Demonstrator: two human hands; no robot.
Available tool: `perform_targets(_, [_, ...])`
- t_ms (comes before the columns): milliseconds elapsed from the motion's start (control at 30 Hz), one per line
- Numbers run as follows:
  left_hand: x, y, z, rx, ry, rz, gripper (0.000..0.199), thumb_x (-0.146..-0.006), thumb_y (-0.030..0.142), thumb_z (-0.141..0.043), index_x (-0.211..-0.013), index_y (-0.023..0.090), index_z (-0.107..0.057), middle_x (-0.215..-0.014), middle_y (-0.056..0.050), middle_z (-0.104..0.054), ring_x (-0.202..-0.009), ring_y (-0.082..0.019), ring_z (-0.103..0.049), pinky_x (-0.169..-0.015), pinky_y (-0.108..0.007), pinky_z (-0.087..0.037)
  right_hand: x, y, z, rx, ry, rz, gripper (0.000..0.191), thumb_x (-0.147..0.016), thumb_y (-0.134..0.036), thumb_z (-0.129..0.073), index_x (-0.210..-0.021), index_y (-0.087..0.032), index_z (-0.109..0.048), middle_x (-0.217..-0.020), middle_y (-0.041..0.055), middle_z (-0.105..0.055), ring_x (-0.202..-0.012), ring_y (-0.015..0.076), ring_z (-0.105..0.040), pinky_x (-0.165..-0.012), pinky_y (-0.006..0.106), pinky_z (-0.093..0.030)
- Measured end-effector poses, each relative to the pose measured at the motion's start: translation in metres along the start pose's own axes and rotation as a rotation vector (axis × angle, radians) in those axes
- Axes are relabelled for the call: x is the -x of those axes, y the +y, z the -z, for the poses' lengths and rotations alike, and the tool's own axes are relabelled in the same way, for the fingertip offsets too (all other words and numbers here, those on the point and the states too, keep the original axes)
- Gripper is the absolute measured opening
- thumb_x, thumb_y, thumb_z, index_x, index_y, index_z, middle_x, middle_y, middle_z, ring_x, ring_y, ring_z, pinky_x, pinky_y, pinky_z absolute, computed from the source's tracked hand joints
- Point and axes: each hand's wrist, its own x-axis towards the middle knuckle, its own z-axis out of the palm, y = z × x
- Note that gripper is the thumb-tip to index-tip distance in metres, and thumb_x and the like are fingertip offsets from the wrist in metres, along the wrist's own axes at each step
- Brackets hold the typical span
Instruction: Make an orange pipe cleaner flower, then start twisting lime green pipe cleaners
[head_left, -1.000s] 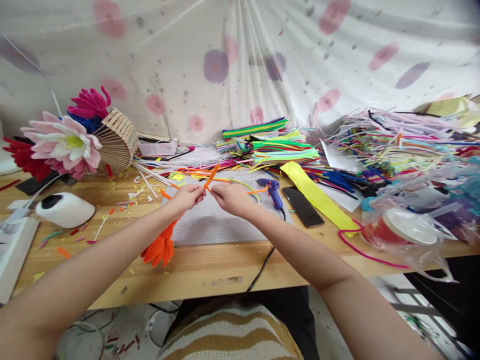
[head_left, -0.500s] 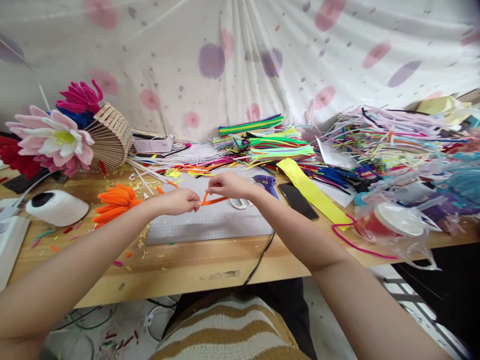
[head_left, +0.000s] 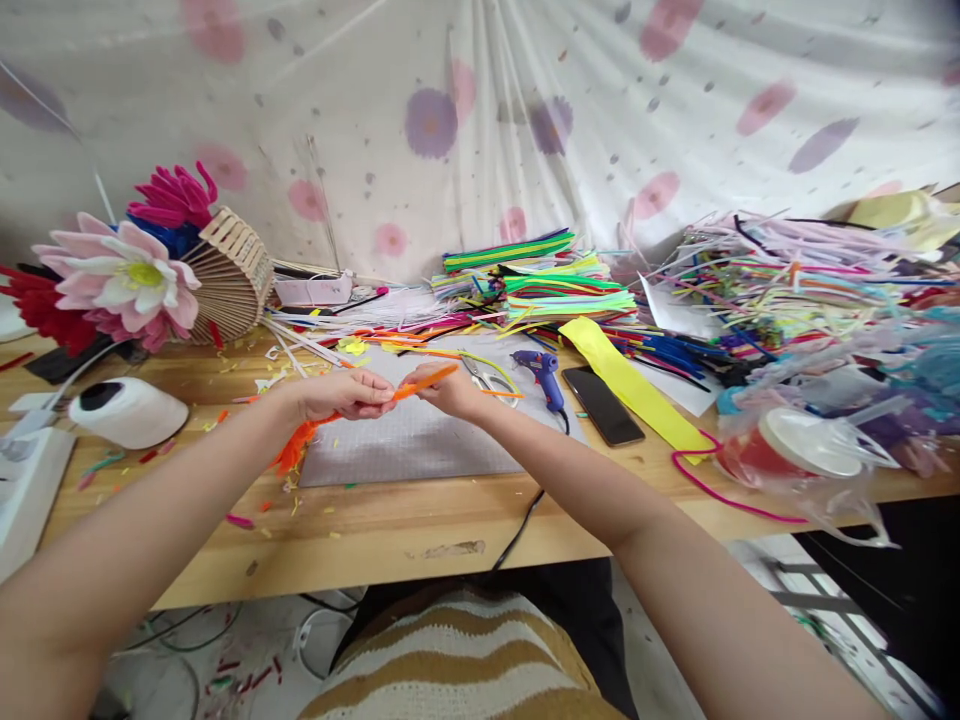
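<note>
Above the mat [head_left: 420, 452], an orange strip [head_left: 427, 381] is gripped between the fingers of the left hand [head_left: 357, 394]. The right hand [head_left: 444, 389] is held bent behind the strip; whether anything is pinched there cannot be told. An orange flower [head_left: 295, 447], partly hidden by the left arm, is seen at the mat's left edge. A glue gun [head_left: 545, 378] is laid on the mat's right part.
</note>
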Motion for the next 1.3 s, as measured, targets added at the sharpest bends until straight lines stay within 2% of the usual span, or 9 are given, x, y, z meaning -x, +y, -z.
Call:
perform_targets(133, [0.002, 0.000, 0.001, -0.142, -0.048, 0.131, 0.032, -0.063, 0.046, -0.065, -0.061, 0.015, -0.056, -0.048, 0.002, -0.039, -0.042, -0.006, -0.026, -0.040, -0.022, -0.010, -0.012, 0.000, 0.028, -0.009, -0.194, 0.065, 0.018, -0.080, -0.020, -0.055, -0.088, -0.016, -0.070, -0.083, 0.0031, -0.068, -0.069, 0.0091, -0.056, -0.061, 0.019, -0.033])
perform_targets(233, [0.000, -0.001, 0.004, -0.300, 0.063, 0.187, 0.031, -0.060, 0.045, -0.065, -0.059, 0.015, -0.058, -0.048, 0.001, -0.042, -0.043, -0.007, -0.030, -0.041, -0.022, -0.016, -0.017, -0.005, 0.040, 0.097, -0.284, 0.048, 0.017, -0.079, -0.024, -0.057, -0.085, -0.017, -0.071, -0.078, 0.0023, -0.067, -0.065, 0.0093, -0.054, -0.057, 0.020, -0.029])
perform_targets(400, [-0.012, -0.005, 0.003, -0.441, 0.402, 0.206, 0.030, -0.064, 0.044, -0.058, -0.058, 0.014, -0.057, -0.052, 0.001, -0.047, -0.046, -0.008, -0.036, -0.045, -0.022, -0.025, -0.011, -0.017, 0.024, 0.227, -0.159, 0.033, 0.025, -0.085, -0.033, -0.050, -0.085, -0.016, -0.069, -0.085, 0.0057, -0.067, -0.074, 0.0116, -0.055, -0.060, 0.022, -0.028])
perform_targets(500, [-0.012, -0.010, 0.004, -0.322, 0.507, 0.089, 0.031, -0.067, 0.045, -0.055, -0.061, 0.014, -0.055, -0.049, 0.002, -0.042, -0.044, -0.007, -0.032, -0.043, -0.021, -0.022, -0.002, -0.018, 0.003, 0.187, -0.093, 0.031, 0.029, -0.089, -0.033, -0.043, -0.088, -0.015, -0.067, -0.087, 0.0069, -0.067, -0.078, 0.0119, -0.056, -0.064, 0.022, -0.030])
perform_targets(667, [0.006, -0.016, 0.011, -0.074, 0.340, -0.136, 0.032, -0.073, 0.047, -0.052, -0.067, 0.015, -0.052, -0.050, 0.004, -0.035, -0.042, -0.005, -0.025, -0.040, -0.020, -0.015, 0.002, -0.009, -0.010, 0.135, -0.038, 0.028, 0.031, -0.090, -0.034, -0.040, -0.093, -0.016, -0.066, -0.093, 0.0062, -0.067, -0.082, 0.0120, -0.057, -0.067, 0.022, -0.033])
perform_targets(900, [0.015, -0.003, 0.011, -0.309, 0.031, -0.016, 0.034, -0.070, 0.047, -0.058, -0.059, 0.015, -0.055, -0.050, 0.002, -0.039, -0.046, -0.007, -0.031, -0.044, -0.021, -0.022, -0.024, -0.003, 0.029, 0.229, -0.180, 0.165, 0.024, -0.087, -0.029, -0.047, -0.088, -0.016, -0.067, -0.086, 0.0051, -0.066, -0.077, 0.0119, -0.056, -0.063, 0.022, -0.030])
perform_targets(1100, [0.001, -0.004, 0.015, -0.479, 0.182, 0.022, 0.031, -0.068, 0.045, -0.056, -0.061, 0.015, -0.057, -0.055, 0.001, -0.046, -0.050, -0.009, -0.038, -0.048, -0.022, -0.028, -0.025, -0.020, 0.044, 0.379, -0.197, 0.250, 0.029, -0.086, -0.033, -0.047, -0.077, -0.015, -0.067, -0.078, 0.0060, -0.065, -0.074, 0.0139, -0.055, -0.059, 0.025, -0.025])
perform_targets(1200, [-0.001, -0.006, 0.013, -0.447, 0.354, -0.017, 0.031, -0.071, 0.045, -0.052, -0.065, 0.015, -0.055, -0.054, 0.001, -0.044, -0.050, -0.009, -0.037, -0.047, -0.021, -0.028, -0.008, -0.029, 0.028, 0.368, -0.129, 0.220, 0.033, -0.088, -0.035, -0.043, -0.076, -0.014, -0.066, -0.078, 0.0074, -0.064, -0.072, 0.0136, -0.054, -0.060, 0.025, -0.026])
perform_targets(1300, [0.003, -0.007, 0.009, -0.305, 0.372, -0.102, 0.031, -0.074, 0.046, -0.049, -0.067, 0.016, -0.053, -0.051, 0.003, -0.038, -0.047, -0.008, -0.032, -0.045, -0.020, -0.024, 0.010, -0.026, 0.005, 0.278, -0.040, 0.131, 0.036, -0.091, -0.033, -0.036, -0.083, -0.014, -0.065, -0.079, 0.0071, -0.064, -0.072, 0.0123, -0.055, -0.062, 0.024, -0.028])
